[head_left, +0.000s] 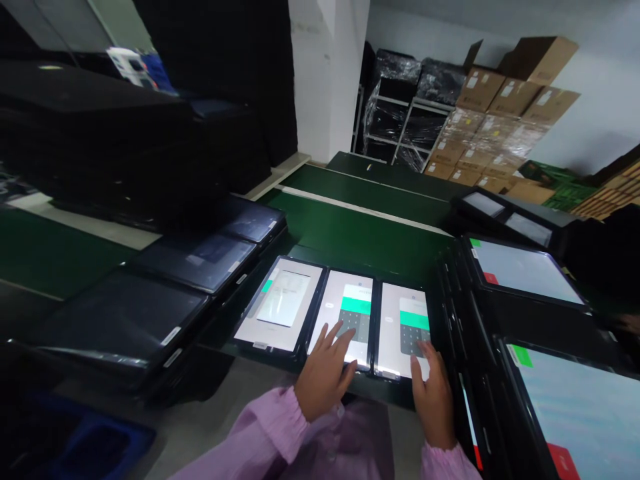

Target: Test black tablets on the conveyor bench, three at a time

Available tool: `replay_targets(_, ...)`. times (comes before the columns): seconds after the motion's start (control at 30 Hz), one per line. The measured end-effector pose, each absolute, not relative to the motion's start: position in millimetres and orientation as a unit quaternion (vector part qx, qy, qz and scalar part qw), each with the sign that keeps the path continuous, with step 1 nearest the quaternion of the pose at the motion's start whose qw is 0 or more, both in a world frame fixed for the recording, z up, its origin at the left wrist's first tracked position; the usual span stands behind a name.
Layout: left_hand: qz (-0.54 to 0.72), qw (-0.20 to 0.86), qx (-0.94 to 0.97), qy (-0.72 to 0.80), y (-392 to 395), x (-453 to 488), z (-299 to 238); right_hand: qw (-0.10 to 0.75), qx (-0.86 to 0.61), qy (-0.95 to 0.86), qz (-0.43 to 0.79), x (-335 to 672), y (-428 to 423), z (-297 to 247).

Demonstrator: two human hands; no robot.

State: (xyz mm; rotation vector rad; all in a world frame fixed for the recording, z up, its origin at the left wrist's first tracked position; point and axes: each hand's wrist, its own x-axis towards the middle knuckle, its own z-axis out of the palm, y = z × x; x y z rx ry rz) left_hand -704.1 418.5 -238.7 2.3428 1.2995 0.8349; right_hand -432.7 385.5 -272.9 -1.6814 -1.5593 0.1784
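Observation:
Three lit tablets lie side by side on the green table. My left hand (324, 373) rests on the middle tablet (344, 319), fingers spread over its on-screen keypad. My right hand (433, 393) lies on the right tablet (404, 328), fingertips touching its keypad below a green bar. Both hands hold nothing. The left tablet (280, 304) shows a white dialog and is untouched. Pink sleeves cover both wrists.
Stacks of dark tablets in plastic wrap (165, 287) sit to the left. More lit tablets in black trays (525, 270) stand at the right. Cardboard boxes (505, 113) and wrapped racks line the back wall. A blue bin (95, 443) sits at lower left.

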Motion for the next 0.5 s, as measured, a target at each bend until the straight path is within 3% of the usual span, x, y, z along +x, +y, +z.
replay_targets(0.2, 0.282, 0.121, 0.798, 0.518, 418.9, -730.9, -240.4, 0.382, -0.636, -0.668, 0.06, -453.4, 387.4, -272.7)
replay_targets(0.5, 0.308, 0.148, 0.793, 0.505, 421.2, -721.2, -240.2, 0.405, -0.64, -0.646, 0.092, -446.2, 391.1, -263.5)
